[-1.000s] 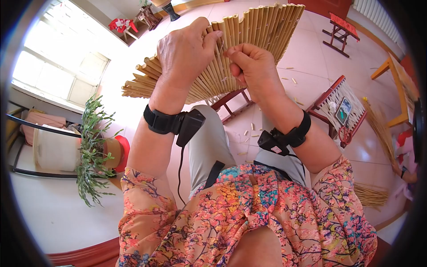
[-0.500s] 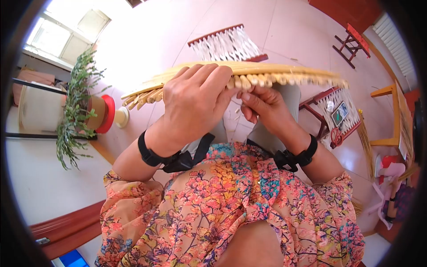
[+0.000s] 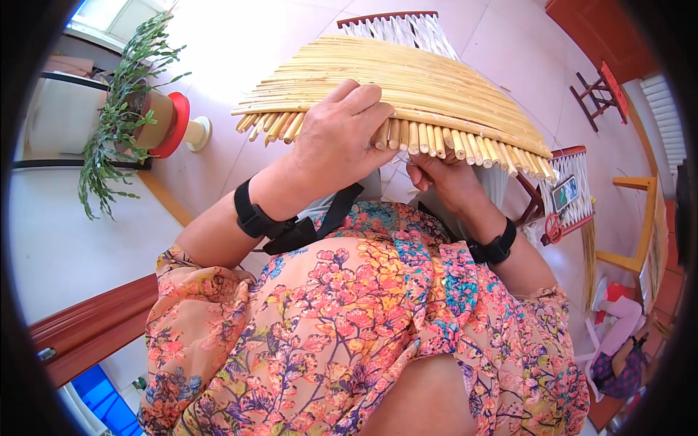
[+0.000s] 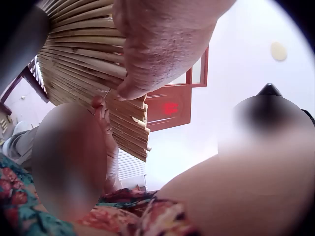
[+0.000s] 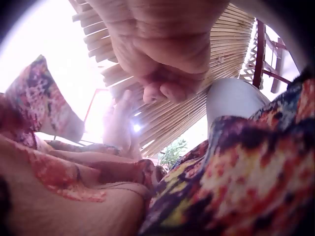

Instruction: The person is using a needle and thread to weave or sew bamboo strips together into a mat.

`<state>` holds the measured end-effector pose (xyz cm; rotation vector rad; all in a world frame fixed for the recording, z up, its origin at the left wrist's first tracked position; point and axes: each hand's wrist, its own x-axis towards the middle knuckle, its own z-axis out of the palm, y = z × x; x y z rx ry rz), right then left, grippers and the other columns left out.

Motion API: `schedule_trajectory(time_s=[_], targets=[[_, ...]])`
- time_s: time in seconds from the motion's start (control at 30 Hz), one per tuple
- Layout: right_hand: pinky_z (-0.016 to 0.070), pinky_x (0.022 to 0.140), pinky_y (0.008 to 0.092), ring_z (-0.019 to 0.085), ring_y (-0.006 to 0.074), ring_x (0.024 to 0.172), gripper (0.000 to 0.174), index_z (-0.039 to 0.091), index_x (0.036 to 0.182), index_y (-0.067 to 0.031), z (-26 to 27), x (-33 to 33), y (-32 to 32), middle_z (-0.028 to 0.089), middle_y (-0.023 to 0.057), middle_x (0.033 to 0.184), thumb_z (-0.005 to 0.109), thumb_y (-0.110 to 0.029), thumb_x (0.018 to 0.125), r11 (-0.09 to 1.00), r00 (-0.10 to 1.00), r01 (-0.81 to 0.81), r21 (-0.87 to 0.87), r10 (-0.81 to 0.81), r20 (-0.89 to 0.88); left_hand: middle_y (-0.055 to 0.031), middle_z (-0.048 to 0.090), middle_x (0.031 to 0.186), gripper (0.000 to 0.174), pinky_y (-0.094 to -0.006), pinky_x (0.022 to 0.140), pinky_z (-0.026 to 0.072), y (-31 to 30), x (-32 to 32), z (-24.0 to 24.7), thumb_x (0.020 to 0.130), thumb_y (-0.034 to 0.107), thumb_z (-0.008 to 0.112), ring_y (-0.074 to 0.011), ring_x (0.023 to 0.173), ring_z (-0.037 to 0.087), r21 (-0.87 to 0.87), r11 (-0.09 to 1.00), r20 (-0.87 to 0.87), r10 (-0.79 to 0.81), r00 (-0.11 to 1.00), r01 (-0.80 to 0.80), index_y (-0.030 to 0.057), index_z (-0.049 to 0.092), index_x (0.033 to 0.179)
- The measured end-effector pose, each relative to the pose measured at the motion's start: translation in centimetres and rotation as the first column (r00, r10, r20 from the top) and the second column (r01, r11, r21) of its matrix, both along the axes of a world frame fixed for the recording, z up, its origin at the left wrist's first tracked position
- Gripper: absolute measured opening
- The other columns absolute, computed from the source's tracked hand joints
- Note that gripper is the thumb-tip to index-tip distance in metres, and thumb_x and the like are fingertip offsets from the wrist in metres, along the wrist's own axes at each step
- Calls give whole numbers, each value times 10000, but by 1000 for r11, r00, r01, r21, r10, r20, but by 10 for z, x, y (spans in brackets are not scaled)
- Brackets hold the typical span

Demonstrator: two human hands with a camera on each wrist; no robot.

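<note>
A mat of pale stalks (image 3: 407,80), laid side by side and stitched together, is held out over the lap with its cut ends towards me. My left hand (image 3: 345,131) grips its near edge, fingers over the top and thumb below. Partly hidden under that edge, just right of the left hand, is my right hand (image 3: 447,178) with its fingers curled. In the left wrist view its fingertips pinch a thin needle (image 4: 107,92) against the mat's underside, close to the left thumb (image 4: 130,89). The right wrist view shows the right hand (image 5: 162,54) curled beneath the stalks.
A strung stool (image 3: 398,29) stands beyond the mat. Another stool at right bears a phone (image 3: 566,192) and red-handled scissors (image 3: 554,229). Stalks (image 3: 589,269) lie near a yellow wooden frame (image 3: 640,218); another person (image 3: 622,360) sits lower right. A potted plant (image 3: 131,116) is at left.
The mat has swung from raised and facing me to lying flatter, its cut ends towards me. Both hands have come lower and nearer my body, the right one now partly under the edge.
</note>
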<state>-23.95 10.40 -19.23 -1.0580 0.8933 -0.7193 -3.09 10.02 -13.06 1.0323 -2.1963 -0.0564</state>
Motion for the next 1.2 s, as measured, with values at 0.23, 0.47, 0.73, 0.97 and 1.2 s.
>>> schedule_trajectory(time_s=[0.23,0.47,0.73,0.97,1.2], targets=[[377,508,232,488,88,574,71,570,915,-74,-11,7,-12,543,13,655,547,-140,932,997,1000,-30,-68,29,-12,-65,551,926,365,-350,726,489,-5,0,-20,592,166,732,-236,854,556,-146,989,12,39,999,-37,32,615,910],[332,488,222,424,80,559,115,571,915,-96,-33,11,-25,499,-2,665,538,-200,950,984,999,-28,-177,26,-19,-58,554,929,401,-335,737,491,-7,0,-16,588,181,733,-224,866,559,-169,984,46,67,997,-58,32,616,941],[355,539,209,422,59,612,77,593,930,-85,-14,12,-24,504,-37,690,543,-142,944,991,975,76,-108,-51,215,-90,609,909,424,-336,682,503,-20,-3,3,583,165,744,-250,801,593,-170,983,73,75,995,-61,1,650,963],[323,501,201,410,54,581,100,590,1010,-73,-4,14,-29,509,-35,692,558,-145,948,955,950,197,-221,-130,285,-86,601,896,389,-321,643,499,-25,-15,23,606,179,735,-242,775,590,-307,950,101,88,991,-53,-2,644,939],[324,489,213,411,56,557,115,583,953,-46,19,15,-23,516,-18,676,523,-143,966,933,930,241,-269,-142,339,-91,599,905,385,-319,630,501,-21,-23,46,620,208,732,-243,775,598,-290,955,123,104,987,-65,7,639,935]])
